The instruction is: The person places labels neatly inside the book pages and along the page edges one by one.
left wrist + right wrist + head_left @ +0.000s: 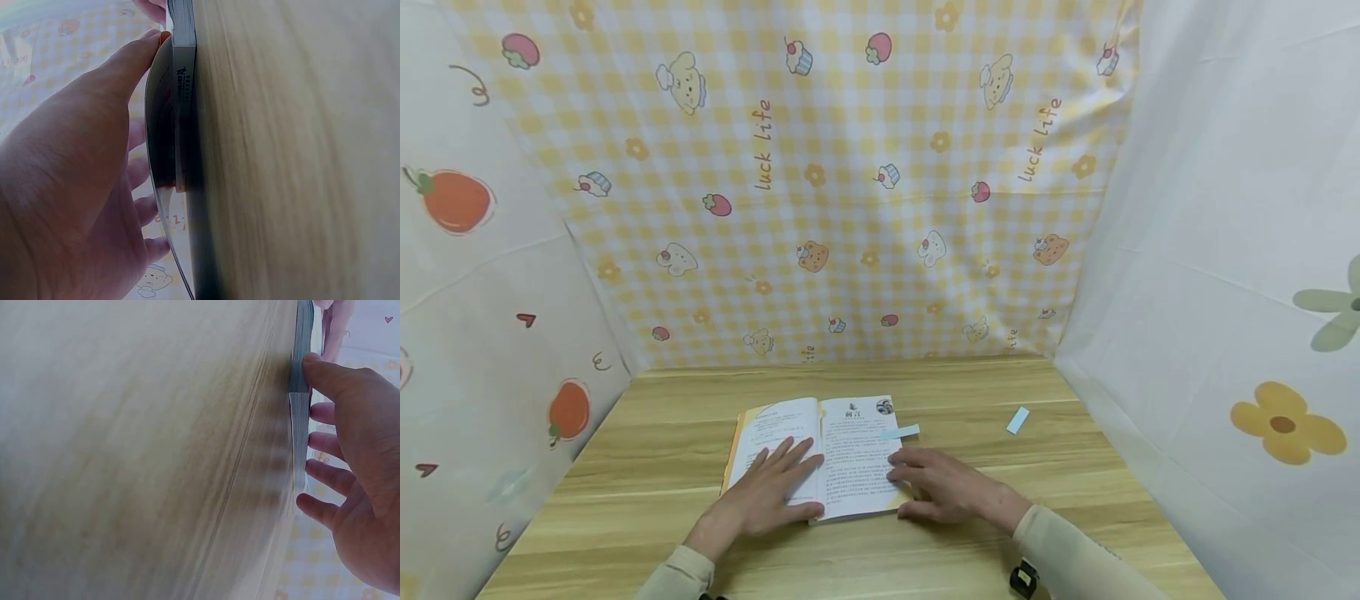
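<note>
So we've got the book (859, 467) lying open on the table (662, 433), left hand (765, 496) on its left side, fingers spread, gripping nothing. Our right hand (943, 486) touches the right edge, fingers relaxed, near a pale blue strip (906, 432).

Open book (859, 467): white pages, dark print, orange-yellow left edge. Page strip (901, 432) and tabletop strip (1018, 420): plain pale blue. Tabletop (647, 450): light brown wood grain. Rear curtain (835, 208): yellow-and-white gingham, pink strawberries. Right curtain (1210, 333): white, yellow and grey-green flowers.
</note>
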The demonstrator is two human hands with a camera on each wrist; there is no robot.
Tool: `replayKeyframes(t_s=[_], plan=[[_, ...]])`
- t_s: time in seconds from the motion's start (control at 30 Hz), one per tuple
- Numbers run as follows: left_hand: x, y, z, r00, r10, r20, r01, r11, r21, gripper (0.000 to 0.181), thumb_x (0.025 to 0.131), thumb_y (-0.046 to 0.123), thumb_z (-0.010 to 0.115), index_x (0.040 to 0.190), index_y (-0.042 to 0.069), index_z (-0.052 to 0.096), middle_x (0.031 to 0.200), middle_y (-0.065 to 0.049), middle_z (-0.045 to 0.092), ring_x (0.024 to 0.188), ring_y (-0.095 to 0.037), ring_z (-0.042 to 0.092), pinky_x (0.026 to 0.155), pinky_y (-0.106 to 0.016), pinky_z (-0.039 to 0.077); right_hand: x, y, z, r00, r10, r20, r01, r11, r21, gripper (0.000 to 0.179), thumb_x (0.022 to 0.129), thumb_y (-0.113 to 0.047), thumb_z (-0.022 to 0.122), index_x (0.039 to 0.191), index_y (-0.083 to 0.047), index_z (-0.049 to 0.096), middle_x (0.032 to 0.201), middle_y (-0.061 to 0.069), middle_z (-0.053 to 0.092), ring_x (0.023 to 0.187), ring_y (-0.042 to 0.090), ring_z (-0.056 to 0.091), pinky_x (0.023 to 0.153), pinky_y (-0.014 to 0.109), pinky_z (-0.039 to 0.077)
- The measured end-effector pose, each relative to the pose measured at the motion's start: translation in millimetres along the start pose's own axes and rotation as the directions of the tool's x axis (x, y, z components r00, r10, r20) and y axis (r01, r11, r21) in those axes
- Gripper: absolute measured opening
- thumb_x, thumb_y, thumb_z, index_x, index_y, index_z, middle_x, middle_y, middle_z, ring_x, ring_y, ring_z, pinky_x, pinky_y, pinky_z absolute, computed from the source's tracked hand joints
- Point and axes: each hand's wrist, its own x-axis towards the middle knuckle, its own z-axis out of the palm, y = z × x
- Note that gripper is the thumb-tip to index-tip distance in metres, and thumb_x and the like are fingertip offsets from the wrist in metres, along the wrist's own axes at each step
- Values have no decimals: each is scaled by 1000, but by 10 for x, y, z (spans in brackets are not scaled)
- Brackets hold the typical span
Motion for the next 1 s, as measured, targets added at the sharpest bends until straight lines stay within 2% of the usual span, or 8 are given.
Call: replayKeyframes(t_s=[1.0], plan=[[-4, -11, 18, 1000, -16, 4, 16, 1000, -3, 89, 104, 73, 66, 171, 17, 50, 187, -17, 32, 175, -52, 23, 138, -82, 17, -11, 12, -44, 1000, 21, 18, -22, 999, 30, 48, 115, -54, 62, 146, -20, 75, 165, 7, 64, 151, 27, 65, 127, 48, 56]])
